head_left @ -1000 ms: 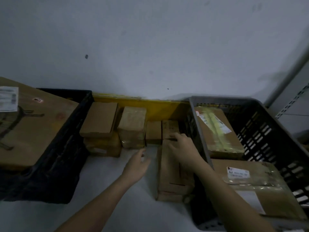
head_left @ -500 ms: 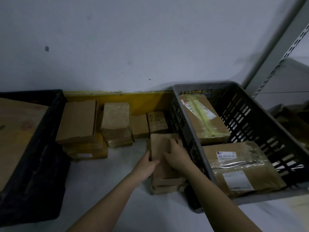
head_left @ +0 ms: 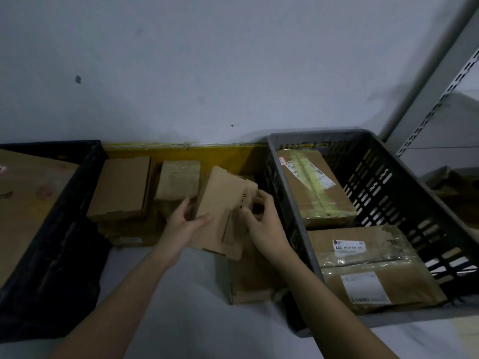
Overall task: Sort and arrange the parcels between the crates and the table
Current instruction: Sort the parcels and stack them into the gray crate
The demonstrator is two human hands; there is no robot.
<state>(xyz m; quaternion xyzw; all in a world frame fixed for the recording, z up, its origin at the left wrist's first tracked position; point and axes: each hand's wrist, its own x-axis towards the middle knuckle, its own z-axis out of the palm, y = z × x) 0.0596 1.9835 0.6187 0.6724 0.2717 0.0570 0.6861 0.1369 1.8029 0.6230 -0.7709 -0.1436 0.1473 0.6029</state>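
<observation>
Lifted now off the stack beside the grey crate (head_left: 298, 229) — flat cardboard parcel (head_left: 220, 216) tilted above the table (head_left: 160, 301), left hand (head_left: 185, 226) and right hand (head_left: 261, 224) curled around its edges. Free to be placed — crate or back-edge row.

In the grey crate (head_left: 293, 203) on the right, the front parcel (head_left: 368, 257) carries a white label (head_left: 349, 247) whose top line reads roughly "863 H10-", the rest too blurred to make out. A second white label (head_left: 365, 287) lower on that parcel is unreadable. The back parcel (head_left: 313, 187) has a white label (head_left: 321, 177) with print too small to read.
</observation>
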